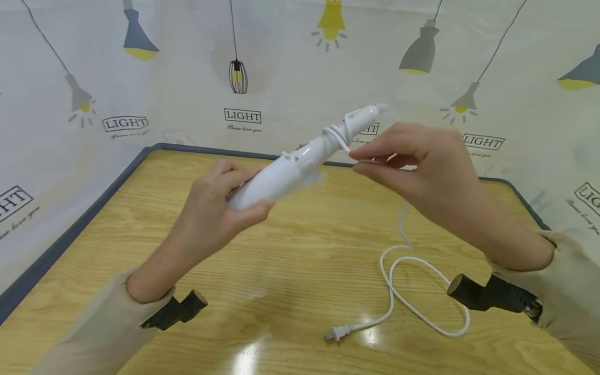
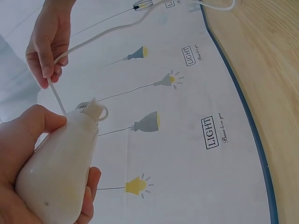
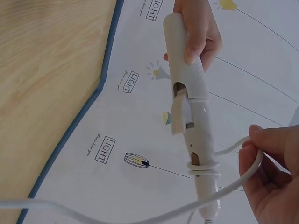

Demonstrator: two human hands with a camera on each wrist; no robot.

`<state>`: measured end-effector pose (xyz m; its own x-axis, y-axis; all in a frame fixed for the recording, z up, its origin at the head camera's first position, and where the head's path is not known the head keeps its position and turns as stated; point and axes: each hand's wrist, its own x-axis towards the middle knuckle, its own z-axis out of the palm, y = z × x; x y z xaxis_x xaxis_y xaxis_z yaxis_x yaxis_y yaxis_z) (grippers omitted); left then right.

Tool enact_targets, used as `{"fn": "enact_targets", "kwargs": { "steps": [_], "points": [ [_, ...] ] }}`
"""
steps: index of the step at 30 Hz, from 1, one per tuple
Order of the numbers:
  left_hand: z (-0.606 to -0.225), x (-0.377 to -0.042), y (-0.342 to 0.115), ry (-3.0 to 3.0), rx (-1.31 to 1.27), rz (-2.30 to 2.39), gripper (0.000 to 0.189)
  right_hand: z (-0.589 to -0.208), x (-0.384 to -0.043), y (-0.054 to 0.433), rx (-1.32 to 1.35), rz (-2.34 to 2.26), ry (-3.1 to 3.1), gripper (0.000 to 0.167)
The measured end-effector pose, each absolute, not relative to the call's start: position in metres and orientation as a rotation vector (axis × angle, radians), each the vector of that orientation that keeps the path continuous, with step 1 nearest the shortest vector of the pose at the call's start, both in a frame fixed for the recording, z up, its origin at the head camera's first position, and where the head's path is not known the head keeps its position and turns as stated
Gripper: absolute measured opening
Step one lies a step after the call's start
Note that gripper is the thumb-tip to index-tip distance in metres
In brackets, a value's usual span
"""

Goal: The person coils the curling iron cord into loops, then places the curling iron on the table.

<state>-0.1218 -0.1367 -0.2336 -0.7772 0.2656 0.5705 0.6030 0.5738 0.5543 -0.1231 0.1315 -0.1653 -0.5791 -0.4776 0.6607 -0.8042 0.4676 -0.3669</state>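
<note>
My left hand (image 1: 213,203) grips a white curling iron (image 1: 276,179) by its thick end, held tilted up over the table with the narrow handle end pointing to the upper right. White power cord (image 1: 336,134) is looped around the handle. Thumb and fingertips of my right hand (image 1: 431,161) pinch that cord just beside the loops. In the right wrist view a flat white lever (image 3: 179,112) sticks out from the iron's side. Farther along, the cord hangs down behind the right hand and lies in a loose loop on the table, ending in a two-pin plug (image 1: 338,332).
The wood-grain table (image 1: 300,250) has a dark blue-grey edge (image 1: 206,150). Behind it stands a pale backdrop (image 1: 281,62) printed with hanging lamps and the word LIGHT. Black wrist mounts (image 1: 497,294) sit on both sleeves.
</note>
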Motion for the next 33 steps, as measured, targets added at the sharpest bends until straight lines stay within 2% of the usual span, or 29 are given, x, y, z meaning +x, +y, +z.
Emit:
{"fn": "enact_targets", "kwargs": {
  "steps": [5,12,18,26,33],
  "points": [
    [-0.233,-0.123,-0.133,-2.288,-0.67,-1.127,0.041,-0.181,-0.125,0.132,1.007,1.272,-2.093,0.02],
    [-0.232,-0.122,-0.13,-2.233,-0.63,-1.188,0.043,-0.205,-0.128,0.134,0.924,2.032,-1.77,0.02],
    [-0.233,-0.118,-0.128,-2.208,-0.677,-1.4,0.038,-0.219,-0.136,0.134,0.831,2.208,-1.587,0.018],
    [-0.239,-0.119,-0.125,-2.135,-0.79,-1.664,0.037,-0.236,-0.149,0.131,1.07,2.577,-1.223,0.019],
    [-0.245,-0.12,-0.129,-2.105,-0.983,-1.745,0.038,-0.247,-0.168,0.142,1.245,2.629,-1.351,0.012]
  ]
}}
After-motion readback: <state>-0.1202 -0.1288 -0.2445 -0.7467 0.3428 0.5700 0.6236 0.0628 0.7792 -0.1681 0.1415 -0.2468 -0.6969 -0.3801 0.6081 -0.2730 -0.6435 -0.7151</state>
